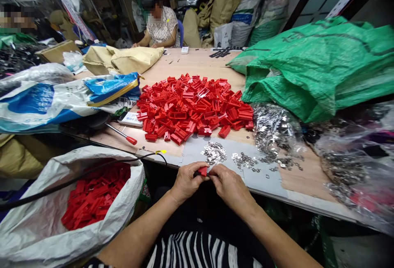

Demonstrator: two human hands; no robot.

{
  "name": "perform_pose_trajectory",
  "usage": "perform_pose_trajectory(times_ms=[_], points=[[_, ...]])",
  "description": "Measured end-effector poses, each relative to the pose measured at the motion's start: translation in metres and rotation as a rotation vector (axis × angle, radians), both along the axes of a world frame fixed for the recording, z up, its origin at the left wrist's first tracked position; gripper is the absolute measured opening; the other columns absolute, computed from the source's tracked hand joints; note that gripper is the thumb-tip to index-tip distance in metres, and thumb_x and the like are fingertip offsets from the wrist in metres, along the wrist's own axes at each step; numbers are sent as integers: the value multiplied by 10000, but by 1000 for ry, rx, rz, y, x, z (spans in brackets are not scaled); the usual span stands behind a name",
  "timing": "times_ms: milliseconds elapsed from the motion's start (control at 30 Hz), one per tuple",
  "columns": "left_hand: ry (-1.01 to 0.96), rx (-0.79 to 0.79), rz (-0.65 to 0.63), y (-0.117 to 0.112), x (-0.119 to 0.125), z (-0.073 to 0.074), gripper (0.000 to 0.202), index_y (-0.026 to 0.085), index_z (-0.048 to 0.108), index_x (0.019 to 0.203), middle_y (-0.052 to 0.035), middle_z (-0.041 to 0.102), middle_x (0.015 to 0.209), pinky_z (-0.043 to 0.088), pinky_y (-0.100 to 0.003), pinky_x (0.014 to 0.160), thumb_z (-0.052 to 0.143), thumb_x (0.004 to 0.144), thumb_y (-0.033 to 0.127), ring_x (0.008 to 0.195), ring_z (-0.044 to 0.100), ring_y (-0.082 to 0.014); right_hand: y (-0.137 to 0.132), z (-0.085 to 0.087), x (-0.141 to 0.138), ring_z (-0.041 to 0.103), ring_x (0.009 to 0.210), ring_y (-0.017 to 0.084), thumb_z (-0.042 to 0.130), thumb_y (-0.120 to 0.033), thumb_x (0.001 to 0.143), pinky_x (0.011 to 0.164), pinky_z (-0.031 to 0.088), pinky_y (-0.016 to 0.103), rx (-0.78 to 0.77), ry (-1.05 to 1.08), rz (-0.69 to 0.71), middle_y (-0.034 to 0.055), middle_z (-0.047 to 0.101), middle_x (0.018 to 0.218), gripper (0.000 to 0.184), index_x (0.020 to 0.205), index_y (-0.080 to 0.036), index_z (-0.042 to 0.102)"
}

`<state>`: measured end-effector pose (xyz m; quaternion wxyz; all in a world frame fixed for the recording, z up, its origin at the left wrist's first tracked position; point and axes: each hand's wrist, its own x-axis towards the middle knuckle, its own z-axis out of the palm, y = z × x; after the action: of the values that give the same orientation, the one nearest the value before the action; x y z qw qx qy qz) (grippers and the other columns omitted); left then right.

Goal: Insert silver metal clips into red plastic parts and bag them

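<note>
My left hand and my right hand meet at the near edge of the table, both pinched round one small red plastic piece. Just beyond my fingers lie small heaps of shiny metal clips on a grey sheet. A big pile of red plastic pieces covers the middle of the wooden table.
A white sack at my lower left holds more red pieces. A clear bag of metal clips and a green sack lie on the right. Blue-white bags, a red-tipped tool and a black cable are at left. Another person sits at the far end.
</note>
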<state>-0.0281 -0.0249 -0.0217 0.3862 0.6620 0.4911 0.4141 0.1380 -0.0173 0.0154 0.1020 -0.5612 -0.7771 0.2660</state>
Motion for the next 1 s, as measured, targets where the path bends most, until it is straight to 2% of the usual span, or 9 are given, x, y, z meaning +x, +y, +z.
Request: perform_pose_trajectory(times_ms=[200,333,400,500,567,633,800,933,1000], points=[[-45,-21,72,-10,1,3,285,222,647,1021,-8,710,937,492,-282,808,719,745,229,832,645,-164,-9,-11,12,584,871,179,403,-236,922,769,445,312,61,225,50,43,598,962,154,962,-225,552],[-230,-90,119,-24,3,12,296,215,636,990,-14,680,935,471,-279,819,747,716,229,851,616,-161,-19,-7,19,587,830,168,363,-303,955,767,450,304,29,393,40,31,610,899,172,1007,-229,510],[-427,-185,130,-30,7,20,274,203,629,979,-12,670,906,468,-271,823,740,731,236,845,619,-150,-24,-1,21,573,713,151,339,-342,969,708,445,284,-54,439,61,-6,597,767,242,1126,-232,486],[-872,-416,112,-37,13,35,157,177,601,854,-3,665,828,474,-266,844,705,782,270,837,648,-137,-34,11,22,531,609,129,313,-381,982,656,427,256,-136,476,132,-49,546,637,413,1361,-226,368],[-1120,-566,67,-42,16,44,184,161,571,769,-13,673,810,483,-278,862,707,786,282,847,667,-146,-39,17,20,519,593,123,320,-402,982,636,420,245,-131,473,154,-50,538,621,463,1409,-224,346],[-1252,-667,34,-46,17,49,194,146,577,761,-30,686,819,498,-288,858,718,779,279,833,678,-153,-43,20,18,518,585,121,330,-417,980,615,417,239,-97,467,159,-43,538,619,468,1402,-223,383],[-1352,-761,48,-57,19,49,149,129,626,852,-58,708,874,523,-311,854,704,793,242,826,691,-168,-48,24,16,557,585,127,361,-425,972,604,449,237,-32,475,161,-14,596,660,432,1333,-226,488],[-1377,-742,40,-64,21,49,164,120,630,820,-67,714,856,480,-394,982,695,806,270,847,697,-189,-49,27,16,652,798,167,350,-415,974,749,504,262,29,540,151,51,692,902,379,1193,-241,605],[-1378,-727,45,-67,20,51,166,120,630,821,-67,717,853,479,-392,986,690,811,274,851,698,-188,-51,29,16,661,887,185,350,-403,975,811,509,282,39,538,173,63,698,996,373,1203,-245,599]])
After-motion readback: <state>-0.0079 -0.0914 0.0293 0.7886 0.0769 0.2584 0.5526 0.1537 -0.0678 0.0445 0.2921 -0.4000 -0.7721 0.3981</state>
